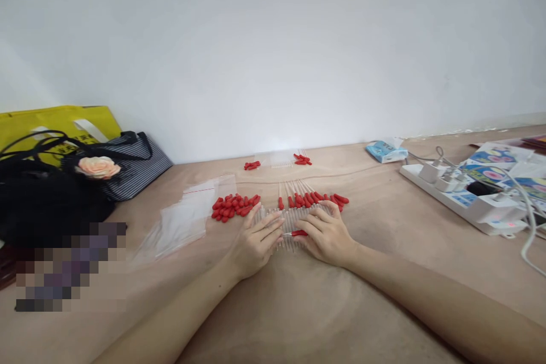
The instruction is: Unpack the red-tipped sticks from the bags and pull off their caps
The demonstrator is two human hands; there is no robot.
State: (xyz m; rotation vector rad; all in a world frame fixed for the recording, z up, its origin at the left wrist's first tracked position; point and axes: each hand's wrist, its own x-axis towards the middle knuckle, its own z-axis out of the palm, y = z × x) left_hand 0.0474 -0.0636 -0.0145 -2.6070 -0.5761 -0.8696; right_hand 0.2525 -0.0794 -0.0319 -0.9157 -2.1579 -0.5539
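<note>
Between my two hands lies a short clear glass tube (pixel 288 234) with a red rubber bulb (pixel 299 233) on its right end. The fingers of my left hand (pixel 258 243) close around the tube's left part, hiding most of it. My right hand (pixel 327 236) grips the bulb, thumb below and fingers above. Under both hands a row of clear glass tubes (pixel 292 217) lies side by side on the table. Just beyond, several glass droppers (pixel 307 199) with red bulbs are fanned out. Past my left fingers sits a pile of loose red bulbs (pixel 228 207).
Clear zip bags (pixel 187 222) lie to the left. Farther back are another clear bag (pixel 279 159) and small red bulb groups (pixel 302 159). A tissue pack (pixel 386 151) and a power strip (pixel 460 196) with cables stand right; a striped bag (pixel 139 168) stands left.
</note>
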